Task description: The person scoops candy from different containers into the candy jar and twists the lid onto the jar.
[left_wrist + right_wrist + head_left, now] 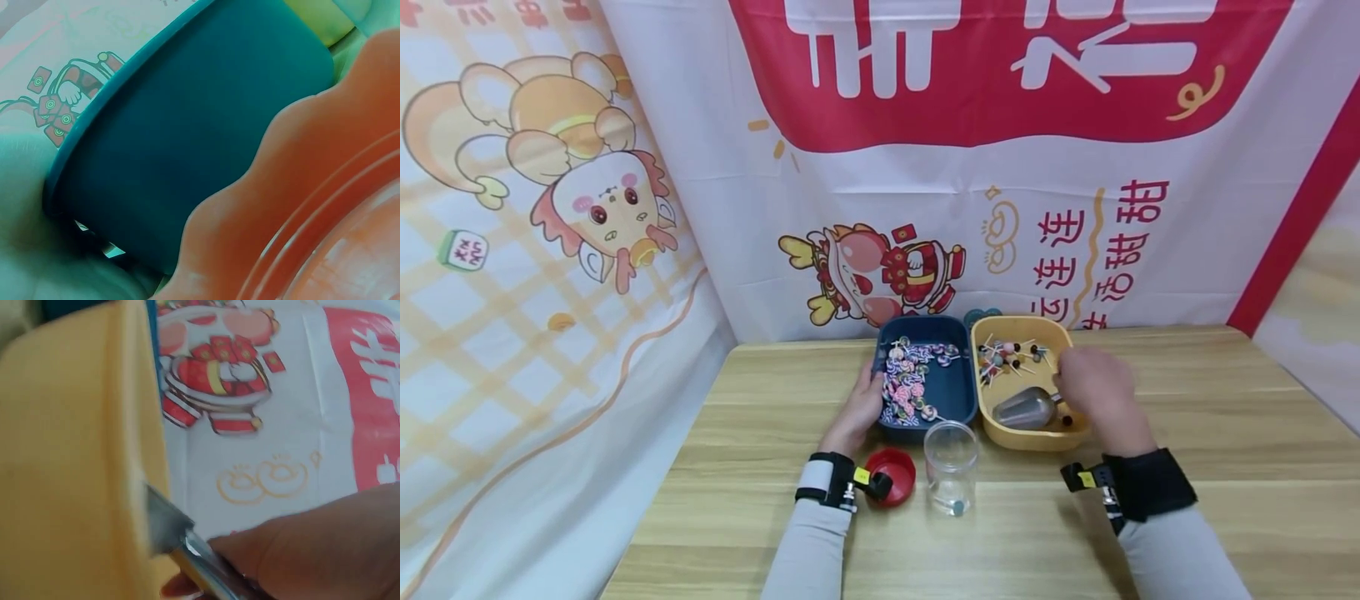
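At the back of the table, my left hand (pixel 859 408) grips the left rim of a dark blue bin (pixel 957 387), which holds many swirl-patterned lollipops (pixel 910 387) heaped toward its left side. Close up in the left wrist view, the bin's outer wall (pixel 169 125) fills the middle. My right hand (pixel 1097 387) holds the handle of a metal scoop (pixel 1024 410), its bowl low inside the yellow bin (pixel 1045 327). Small round lollipops (pixel 1000 358) lie toward the back of that bin. The right wrist view shows the scoop's handle (pixel 209 565) gripped beside the yellow wall.
In front of the bins stands a clear plastic jar (pixel 951 471) with a small bluish piece at its bottom. A red lid (pixel 891 477) lies left of it, near my left wrist. Behind the table hangs a printed cloth (pixel 865 200).
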A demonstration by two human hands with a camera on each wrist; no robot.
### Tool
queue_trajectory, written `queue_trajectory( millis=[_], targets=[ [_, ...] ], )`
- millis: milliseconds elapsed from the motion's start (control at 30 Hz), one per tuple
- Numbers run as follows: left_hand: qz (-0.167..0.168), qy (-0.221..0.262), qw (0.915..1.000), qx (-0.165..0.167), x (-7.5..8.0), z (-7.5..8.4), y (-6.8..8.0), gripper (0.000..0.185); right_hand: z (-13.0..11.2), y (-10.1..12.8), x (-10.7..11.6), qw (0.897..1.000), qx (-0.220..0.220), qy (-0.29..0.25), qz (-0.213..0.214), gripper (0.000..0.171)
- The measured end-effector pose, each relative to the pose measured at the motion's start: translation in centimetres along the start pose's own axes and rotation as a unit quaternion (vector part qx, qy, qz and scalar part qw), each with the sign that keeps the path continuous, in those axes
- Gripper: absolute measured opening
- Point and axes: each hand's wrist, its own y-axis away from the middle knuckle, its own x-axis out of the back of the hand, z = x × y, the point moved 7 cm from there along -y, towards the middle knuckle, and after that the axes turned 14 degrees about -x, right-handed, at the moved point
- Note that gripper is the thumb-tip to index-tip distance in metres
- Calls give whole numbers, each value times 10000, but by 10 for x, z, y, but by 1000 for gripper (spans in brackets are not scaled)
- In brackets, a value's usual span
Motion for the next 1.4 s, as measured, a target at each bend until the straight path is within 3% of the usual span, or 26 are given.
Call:
queue_trajectory(
  millis=[100,200,367,533,733,1033,1400],
  targets=[
    [25,11,10000,-30,1,0,0,50,-7,0,-4,9997,231,14,3,34],
    [53,-1,10000,-14,2,-2,0,51,-6,-3,-10,9985,382,-206,-344,38],
    [54,-24,10000,65,2,-2,0,51,7,-10,-16,9918,413,-748,-955,35],
    [-17,-27,9999,147,-1,0,-1,52,21,-14,-17,9868,351,-1073,-1162,37],
    [-38,122,9998,173,-2,0,-2,51,25,-16,-18,9849,286,-1133,-1274,41],
    [257,-21,9995,182,5,0,3,49,25,-19,-24,9846,233,-1124,-1321,39],
    [-114,65,9999,2,0,3,0,49,30,-25,-25,9848,299,-1235,-1184,38]
  ],
)
